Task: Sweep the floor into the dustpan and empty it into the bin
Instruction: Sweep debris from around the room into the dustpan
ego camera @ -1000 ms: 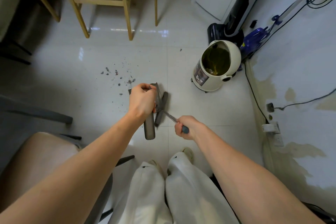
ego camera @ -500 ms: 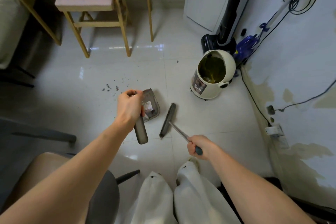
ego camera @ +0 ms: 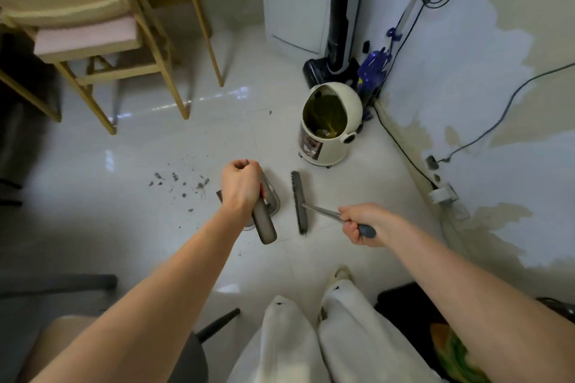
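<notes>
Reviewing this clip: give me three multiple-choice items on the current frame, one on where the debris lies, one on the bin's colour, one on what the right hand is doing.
1. Where is the debris relative to the dustpan?
A. To its left on the floor
B. Inside the bin
C. On the chair seat

2. What colour is the bin?
A. Red
B. Cream
C. Blue

3. What is the right hand doing?
A. Hanging idle
B. Pressing flat on the wall
C. Holding the brush by its handle

Answers: 1 A, the specks lie on the tiles left of the pan; 2 B, its shell is cream; 3 C, fingers curl round the handle.
</notes>
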Tool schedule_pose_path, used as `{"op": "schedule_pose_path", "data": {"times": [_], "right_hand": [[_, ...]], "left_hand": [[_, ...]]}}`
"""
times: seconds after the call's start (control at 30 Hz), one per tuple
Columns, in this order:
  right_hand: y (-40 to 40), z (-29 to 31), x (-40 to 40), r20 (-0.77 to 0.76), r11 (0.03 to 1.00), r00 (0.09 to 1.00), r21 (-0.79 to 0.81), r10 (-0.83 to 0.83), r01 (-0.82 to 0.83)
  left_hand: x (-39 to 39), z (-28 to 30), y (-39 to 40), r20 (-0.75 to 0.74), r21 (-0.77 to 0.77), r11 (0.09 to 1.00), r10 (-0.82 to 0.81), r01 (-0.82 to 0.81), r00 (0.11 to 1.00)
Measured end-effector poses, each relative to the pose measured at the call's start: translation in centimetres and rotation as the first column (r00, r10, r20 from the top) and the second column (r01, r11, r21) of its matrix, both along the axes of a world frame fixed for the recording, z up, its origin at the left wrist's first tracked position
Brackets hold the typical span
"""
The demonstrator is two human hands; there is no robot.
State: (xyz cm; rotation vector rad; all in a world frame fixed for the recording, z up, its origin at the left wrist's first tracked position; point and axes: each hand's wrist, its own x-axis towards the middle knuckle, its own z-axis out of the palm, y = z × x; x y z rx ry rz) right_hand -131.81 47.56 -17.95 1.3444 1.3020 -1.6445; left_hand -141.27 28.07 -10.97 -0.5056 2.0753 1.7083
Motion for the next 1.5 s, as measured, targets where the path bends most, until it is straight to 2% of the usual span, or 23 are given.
{"op": "schedule_pose_path", "data": {"times": [0.1, 0.17, 0.23, 0.37, 0.43, 0.57, 0.7, 0.97, 1.03, 1.1, 1.2, 1.23, 1.3, 1.37, 1.43, 1.47, 1.5], "right_hand": [[2.7, 0.1, 1.0, 0.006, 0.990, 0.990, -0.013, -0.140, 0.140], [5.5, -0.1, 1.5, 0.021, 0.971, 0.971, -0.015, -0.237, 0.237], [8.5, 0.0, 1.9, 0.035, 0.971, 0.971, -0.005, -0.237, 0.238], [13.1, 0.0, 2.0, 0.081, 0.989, 0.986, 0.052, -0.143, 0.140], [15.9, -0.4, 1.8, 0.126, 0.989, 0.982, 0.044, -0.143, 0.138], [20.0, 0.1, 0.2, 0.223, 0.998, 0.973, 0.025, -0.062, 0.058], [20.8, 0.5, -2.0, 0.213, 0.999, 0.976, -0.001, -0.033, 0.034], [19.5, -0.5, -7.4, 0.215, 0.999, 0.976, -0.042, 0.009, 0.000], [19.0, -0.7, -9.1, 0.243, 0.996, 0.967, -0.059, 0.079, -0.067], [18.2, -0.7, -10.6, 0.256, 0.972, 0.938, -0.036, 0.232, -0.230], [17.8, -0.8, -12.3, 0.287, 0.841, 0.808, 0.012, 0.515, -0.541], [17.6, -0.6, -13.5, 0.304, 0.762, 0.733, 0.031, 0.609, -0.646], [18.1, 0.2, -15.2, 0.355, 0.536, 0.530, 0.089, 0.771, -0.839], [18.7, 0.8, -16.9, 0.455, 0.299, 0.329, 0.139, 0.827, -0.944], [19.5, 0.3, -18.1, 0.538, 0.099, 0.182, 0.180, 0.823, -0.979], [19.8, -0.2, -18.9, 0.576, 0.005, 0.113, 0.184, 0.809, -0.983], [20.2, -0.8, -19.4, 0.623, -0.071, 0.058, 0.180, 0.780, -0.981]], "left_hand": [[-0.2, -0.1, 3.5, 0.063, 0.082, 0.995, 0.060, -0.065, 0.996], [-0.5, -0.5, 6.8, 0.094, 0.076, 0.997, 0.024, -0.031, 0.995], [-1.1, -1.4, 10.3, 0.104, 0.070, 0.998, -0.007, 0.000, 0.995], [-1.4, -3.3, 15.0, 0.095, -0.039, 0.999, -0.024, 0.028, 0.995], [-1.9, -4.2, 17.4, 0.091, -0.094, 0.995, 0.023, -0.014, 0.996], [-4.3, -5.2, 21.5, 0.100, -0.125, 0.982, 0.153, -0.140, 0.983], [-6.1, -5.4, 24.2, 0.074, -0.142, 0.985, 0.114, -0.103, 0.991], [-12.0, -6.6, 21.7, 0.121, -0.146, 0.986, 0.102, -0.084, 0.987], [-13.8, -7.0, 20.6, 0.096, -0.184, 0.983, 0.045, -0.026, 0.994], [-15.6, -7.2, 19.7, 0.078, -0.243, 0.969, -0.026, 0.044, 0.997], [-18.0, -7.3, 18.8, 0.081, -0.410, 0.884, -0.209, 0.223, 0.975], [-19.3, -7.0, 18.3, 0.106, -0.469, 0.832, -0.280, 0.296, 0.954], [-21.0, -6.3, 17.7, 0.196, -0.554, 0.699, -0.419, 0.453, 0.886], [-22.4, -5.4, 17.8, 0.305, -0.646, 0.485, -0.543, 0.589, 0.782], [-23.2, -4.8, 18.5, 0.357, -0.744, 0.260, -0.625, 0.616, 0.695], [-23.6, -4.8, 19.2, 0.353, -0.782, 0.185, -0.655, 0.595, 0.668], [-23.9, -4.8, 20.1, 0.319, -0.803, 0.166, -0.691, 0.572, 0.649]]}}
